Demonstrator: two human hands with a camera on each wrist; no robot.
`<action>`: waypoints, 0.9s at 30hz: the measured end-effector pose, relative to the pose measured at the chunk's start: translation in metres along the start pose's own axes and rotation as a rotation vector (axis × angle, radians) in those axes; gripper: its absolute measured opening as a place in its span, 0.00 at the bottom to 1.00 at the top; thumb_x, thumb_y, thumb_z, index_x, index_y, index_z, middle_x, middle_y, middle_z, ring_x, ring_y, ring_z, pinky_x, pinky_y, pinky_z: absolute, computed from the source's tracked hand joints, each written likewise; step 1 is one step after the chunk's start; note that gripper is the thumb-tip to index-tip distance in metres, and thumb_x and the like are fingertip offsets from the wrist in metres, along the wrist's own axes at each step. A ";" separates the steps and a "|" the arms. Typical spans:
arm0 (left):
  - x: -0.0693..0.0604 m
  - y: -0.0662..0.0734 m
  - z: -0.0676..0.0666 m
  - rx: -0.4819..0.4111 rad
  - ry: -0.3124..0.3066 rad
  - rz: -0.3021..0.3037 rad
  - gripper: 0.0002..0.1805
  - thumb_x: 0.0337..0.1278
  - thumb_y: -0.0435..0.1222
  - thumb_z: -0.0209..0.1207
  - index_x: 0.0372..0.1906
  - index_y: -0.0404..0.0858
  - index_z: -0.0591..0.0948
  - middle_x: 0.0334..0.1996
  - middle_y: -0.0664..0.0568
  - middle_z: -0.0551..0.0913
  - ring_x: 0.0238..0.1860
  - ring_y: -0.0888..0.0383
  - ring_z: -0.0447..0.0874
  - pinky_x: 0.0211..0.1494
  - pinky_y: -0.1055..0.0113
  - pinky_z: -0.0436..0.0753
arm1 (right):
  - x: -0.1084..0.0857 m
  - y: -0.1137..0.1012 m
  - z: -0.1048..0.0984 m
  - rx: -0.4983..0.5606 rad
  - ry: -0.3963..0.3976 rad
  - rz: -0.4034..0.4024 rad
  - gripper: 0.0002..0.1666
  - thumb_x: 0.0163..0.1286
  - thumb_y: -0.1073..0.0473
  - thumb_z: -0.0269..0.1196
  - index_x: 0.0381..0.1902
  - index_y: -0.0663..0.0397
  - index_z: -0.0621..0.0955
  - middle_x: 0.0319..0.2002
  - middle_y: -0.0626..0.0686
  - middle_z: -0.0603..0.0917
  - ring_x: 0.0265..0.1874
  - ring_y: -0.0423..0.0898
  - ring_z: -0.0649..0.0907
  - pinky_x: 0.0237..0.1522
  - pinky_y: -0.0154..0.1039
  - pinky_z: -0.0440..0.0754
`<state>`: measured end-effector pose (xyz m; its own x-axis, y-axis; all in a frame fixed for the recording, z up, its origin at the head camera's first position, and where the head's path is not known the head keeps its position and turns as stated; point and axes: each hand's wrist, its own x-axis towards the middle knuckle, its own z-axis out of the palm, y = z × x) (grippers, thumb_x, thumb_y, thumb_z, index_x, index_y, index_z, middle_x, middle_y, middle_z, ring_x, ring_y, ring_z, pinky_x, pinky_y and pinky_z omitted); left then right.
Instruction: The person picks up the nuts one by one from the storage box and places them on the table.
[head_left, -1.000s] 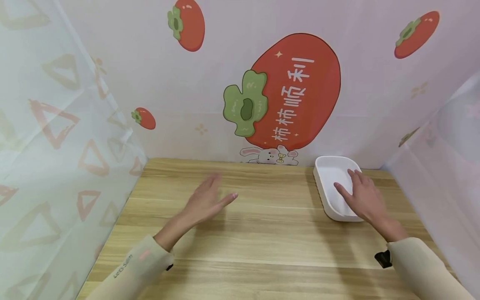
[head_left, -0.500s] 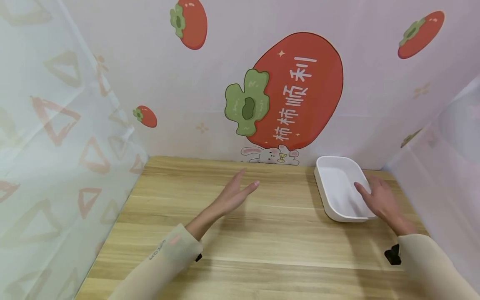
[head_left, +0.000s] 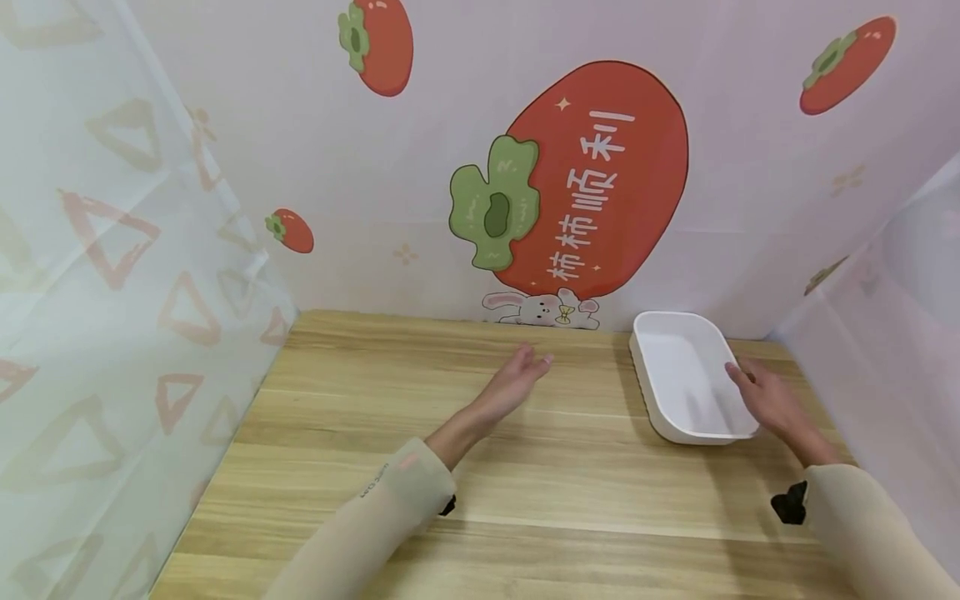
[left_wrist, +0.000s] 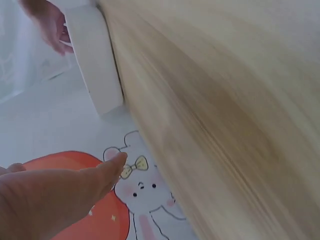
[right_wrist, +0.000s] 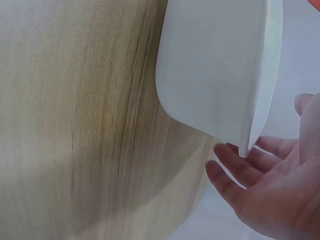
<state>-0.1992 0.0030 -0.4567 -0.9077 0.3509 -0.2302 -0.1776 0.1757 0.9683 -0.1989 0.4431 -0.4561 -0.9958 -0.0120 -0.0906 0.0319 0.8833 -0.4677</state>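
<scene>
The right grip [head_left: 772, 408] is wide and relaxed at the right wall of a white tray [head_left: 682, 367], its fingers [right_wrist: 227, 185] low on the outside and its thumb [right_wrist: 305, 102] on the inner side of the rim, with a clear gap between. Whether any fingertip touches the plastic I cannot tell. The left grip [head_left: 513, 383] is also loose, holding nothing, over the wooden surface [head_left: 600, 483] to the left of the tray and well apart from it. The tray stands flat at the right of the surface, toward the back wall [head_left: 375, 167].

To handle it well, I would set the right fingers flat along the outer wall and close the thumb gently over the rim, with the left grip taking the opposite wall at a matching height, so that the tray stays level and doesn't swivel.

White characters on the large red persimmon [head_left: 622, 225] read 柿柿顺利, running up it. The left sleeve [head_left: 397, 492] carries small lettering, too blurred to read. No brand or label shows on the tray.
</scene>
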 end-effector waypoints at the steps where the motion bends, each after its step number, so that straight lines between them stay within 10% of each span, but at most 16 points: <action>1: 0.002 -0.001 0.004 -0.014 -0.001 -0.009 0.48 0.76 0.64 0.50 0.87 0.42 0.51 0.84 0.44 0.56 0.83 0.44 0.56 0.84 0.44 0.58 | 0.001 0.000 0.000 0.014 -0.010 0.004 0.42 0.89 0.41 0.35 0.75 0.76 0.65 0.69 0.83 0.66 0.64 0.82 0.70 0.59 0.76 0.71; 8: 0.018 -0.001 0.037 -0.134 -0.001 -0.066 0.46 0.78 0.60 0.51 0.87 0.41 0.52 0.84 0.43 0.58 0.82 0.41 0.58 0.83 0.43 0.59 | 0.003 0.006 0.001 0.083 -0.058 0.068 0.45 0.89 0.41 0.34 0.74 0.82 0.62 0.71 0.84 0.63 0.68 0.82 0.67 0.65 0.75 0.68; 27: 0.046 0.011 0.130 -0.074 -0.004 -0.132 0.41 0.79 0.53 0.55 0.84 0.37 0.58 0.82 0.42 0.62 0.82 0.47 0.59 0.84 0.50 0.60 | 0.000 0.020 0.006 0.284 -0.116 0.130 0.47 0.88 0.42 0.29 0.76 0.86 0.51 0.74 0.86 0.54 0.72 0.81 0.60 0.71 0.75 0.62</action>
<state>-0.1936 0.1407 -0.4688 -0.8732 0.3327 -0.3562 -0.3231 0.1521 0.9341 -0.1978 0.4583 -0.4706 -0.9660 0.0244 -0.2574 0.1967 0.7155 -0.6704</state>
